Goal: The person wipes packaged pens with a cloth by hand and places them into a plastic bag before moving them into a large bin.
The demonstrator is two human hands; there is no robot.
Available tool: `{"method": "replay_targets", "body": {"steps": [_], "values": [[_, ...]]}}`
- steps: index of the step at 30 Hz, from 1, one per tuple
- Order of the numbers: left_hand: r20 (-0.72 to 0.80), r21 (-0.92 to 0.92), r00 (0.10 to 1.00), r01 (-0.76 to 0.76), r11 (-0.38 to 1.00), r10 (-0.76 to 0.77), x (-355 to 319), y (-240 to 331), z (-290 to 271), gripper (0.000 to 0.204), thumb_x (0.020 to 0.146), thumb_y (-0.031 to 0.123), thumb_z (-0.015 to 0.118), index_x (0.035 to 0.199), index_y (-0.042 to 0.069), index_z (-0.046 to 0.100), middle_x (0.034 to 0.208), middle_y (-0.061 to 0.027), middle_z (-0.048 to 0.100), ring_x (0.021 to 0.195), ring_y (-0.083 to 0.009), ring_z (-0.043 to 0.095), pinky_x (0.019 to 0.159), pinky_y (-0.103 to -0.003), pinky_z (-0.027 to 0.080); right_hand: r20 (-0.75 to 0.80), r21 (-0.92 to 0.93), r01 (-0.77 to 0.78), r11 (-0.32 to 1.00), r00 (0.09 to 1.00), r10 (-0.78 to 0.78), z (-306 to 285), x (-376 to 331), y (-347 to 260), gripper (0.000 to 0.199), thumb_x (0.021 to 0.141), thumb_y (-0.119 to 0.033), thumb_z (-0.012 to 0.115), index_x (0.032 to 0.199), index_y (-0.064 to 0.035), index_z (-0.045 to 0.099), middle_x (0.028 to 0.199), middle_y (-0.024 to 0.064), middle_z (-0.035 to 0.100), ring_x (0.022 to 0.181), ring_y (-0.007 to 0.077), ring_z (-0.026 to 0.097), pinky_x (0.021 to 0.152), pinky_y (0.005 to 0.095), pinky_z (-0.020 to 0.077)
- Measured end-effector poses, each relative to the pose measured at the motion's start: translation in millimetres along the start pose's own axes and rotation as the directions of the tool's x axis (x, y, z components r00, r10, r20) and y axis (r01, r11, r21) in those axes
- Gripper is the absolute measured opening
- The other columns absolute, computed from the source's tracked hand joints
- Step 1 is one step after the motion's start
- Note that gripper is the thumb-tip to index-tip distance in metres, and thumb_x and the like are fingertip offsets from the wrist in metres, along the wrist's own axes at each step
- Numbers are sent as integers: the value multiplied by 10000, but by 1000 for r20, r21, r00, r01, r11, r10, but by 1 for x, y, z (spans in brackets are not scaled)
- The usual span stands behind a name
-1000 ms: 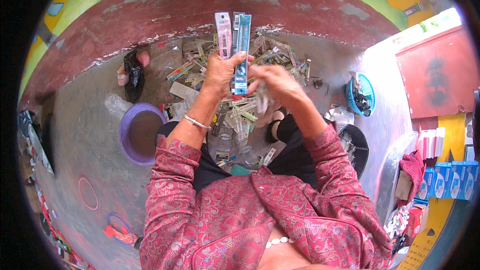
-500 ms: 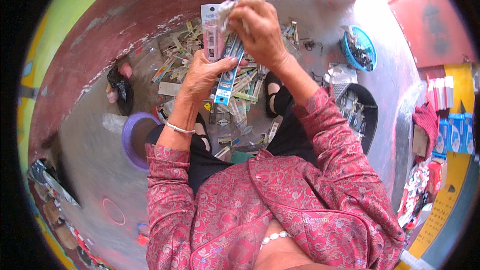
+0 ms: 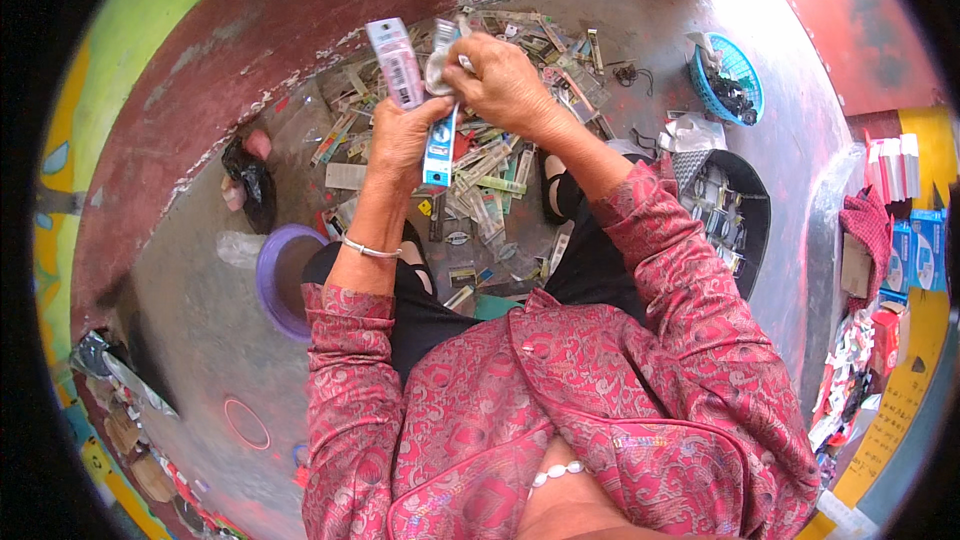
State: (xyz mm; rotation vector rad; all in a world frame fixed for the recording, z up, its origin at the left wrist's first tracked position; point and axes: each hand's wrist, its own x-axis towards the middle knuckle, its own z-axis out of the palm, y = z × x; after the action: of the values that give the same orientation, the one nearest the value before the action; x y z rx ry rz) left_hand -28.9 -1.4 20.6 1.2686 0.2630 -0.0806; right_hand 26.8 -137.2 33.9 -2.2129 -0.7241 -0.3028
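Observation:
My left hand [image 3: 403, 140], closed, grips two long flat packages. One is a pinkish-white package [image 3: 397, 65] with a barcode, standing up above the fingers. The other is a narrow blue-and-white package [image 3: 438, 152], its lower end hanging below the thumb. Bunched in the fingers of my right hand [image 3: 505, 85] is a crumpled whitish cloth [image 3: 436, 72], pressed against the upper part of the blue package. My right fingers partly hide the cloth. On the floor beyond and beneath both hands lies a spread pile of similar slim packages [image 3: 495, 165].
A blue basket [image 3: 742, 65] with dark items stands at the far right, near a black tub [image 3: 758, 235] holding many small packages. To the left are a purple basin [image 3: 268, 285] and a black plastic bag [image 3: 258, 190]. Boxes [image 3: 925, 250] line the right side.
My right hand with the cloth has moved down and left, onto the blue package. The two packages have shifted left; the pink one now leans left and the blue one stands more upright.

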Motion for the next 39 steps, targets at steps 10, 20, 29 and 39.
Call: {"method": "replay_targets", "body": {"steps": [10,20,29,39], "values": [[-75,-143,994,-91,986,81,6,-2,-10,173,779,136,647,892,15,598,778,-36,606,642,-105,582,563,-248,484,583,319,-552,771,755,299,-31,-9,4,437,814,-447,545,844,-25,652,833,105,644,785,162,588,741,341,451],[123,93,973,185,978,-196,11,-11,20,472,838,344,565,1132,-16,487,1070,-98,530,979,-205,494,862,-340,358,576,399,-465,790,798,179,-52,-48,9,319,627,-242,677,829,-1,623,697,132,618,627,231,581,557,360,455],[351,444,908,-378,813,230,8,-52,93,511,880,365,475,1172,-53,449,1115,-156,528,995,-216,501,838,-316,395,505,602,-315,734,862,-44,-39,-65,38,256,623,-146,663,830,3,636,792,175,621,756,244,577,634,374,448],[500,486,862,-355,798,79,25,-91,147,504,872,367,482,1172,-37,458,1122,-147,527,997,-221,497,835,-328,395,443,208,-214,954,891,103,-104,-82,21,300,635,-193,660,876,-17,630,820,171,624,776,262,582,653,384,451]]}}
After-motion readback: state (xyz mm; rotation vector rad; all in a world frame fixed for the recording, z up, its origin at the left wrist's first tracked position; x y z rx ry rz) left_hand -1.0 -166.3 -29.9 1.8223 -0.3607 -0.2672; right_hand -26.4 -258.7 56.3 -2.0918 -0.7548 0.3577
